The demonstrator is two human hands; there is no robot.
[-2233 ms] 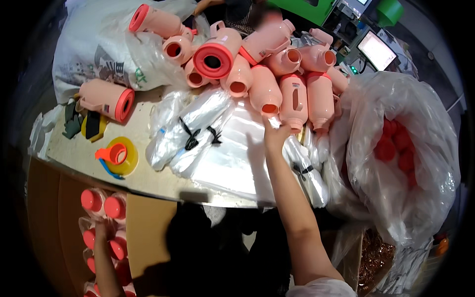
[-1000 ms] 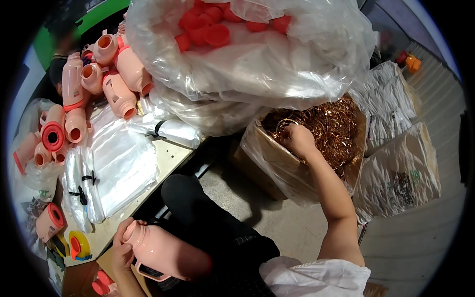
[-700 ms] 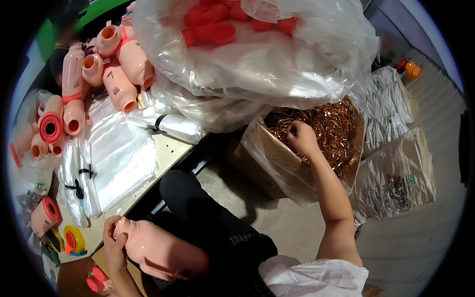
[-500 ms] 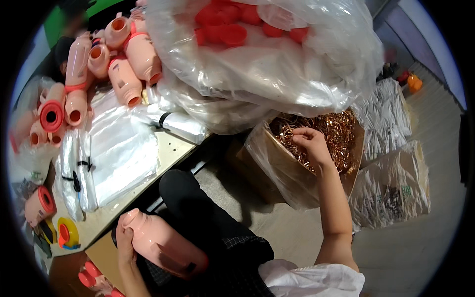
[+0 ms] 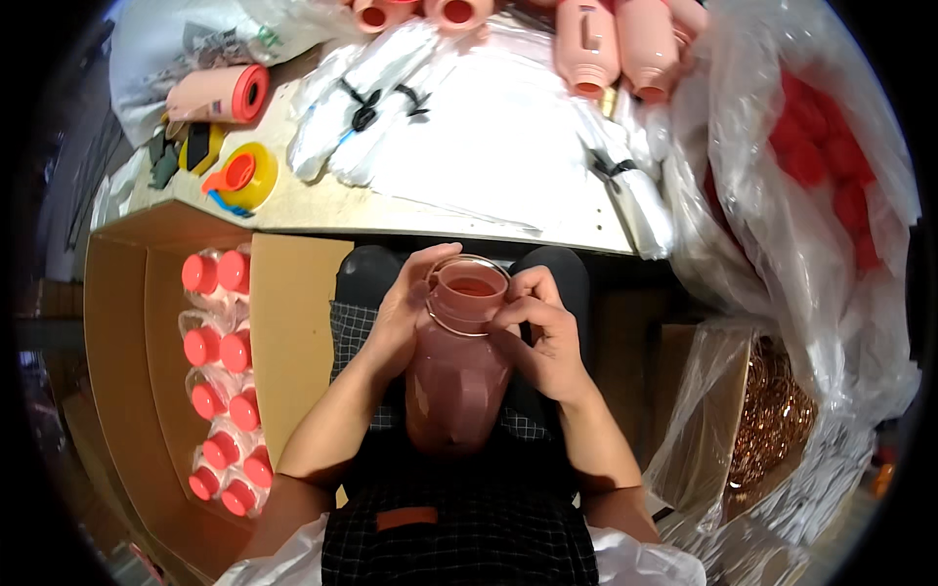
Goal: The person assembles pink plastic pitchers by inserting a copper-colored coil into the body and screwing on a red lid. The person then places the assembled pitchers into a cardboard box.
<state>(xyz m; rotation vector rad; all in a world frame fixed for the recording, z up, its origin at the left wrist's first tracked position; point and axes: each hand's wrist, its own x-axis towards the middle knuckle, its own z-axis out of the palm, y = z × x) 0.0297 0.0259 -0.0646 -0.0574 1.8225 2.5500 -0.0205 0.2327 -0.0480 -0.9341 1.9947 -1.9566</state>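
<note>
A pink plastic jug body [image 5: 457,386] stands upright between my knees, its open round mouth facing up. My left hand [image 5: 399,314] is closed on the left side of its neck. A thin shiny metal ring [image 5: 457,333] lies around the neck, looking tilted. On the opposite side, the bent fingers of my right hand [image 5: 540,337] pinch the ring against the neck. Part of the ring is hidden behind my fingers.
A cardboard box [image 5: 122,322] of pink-red-capped bottles [image 5: 202,345] is at my left. To the right stands a box of copper-coloured rings [image 5: 772,420], below a clear bag of red parts [image 5: 816,146]. The table [image 5: 469,223] ahead carries pink jug bodies [image 5: 586,49], plastic bags and a yellow tape roll [image 5: 256,181].
My right hand has come from the box of rings to the jug's neck with a ring. The jug now stands upright instead of leaning, and my view has turned left toward the table.
</note>
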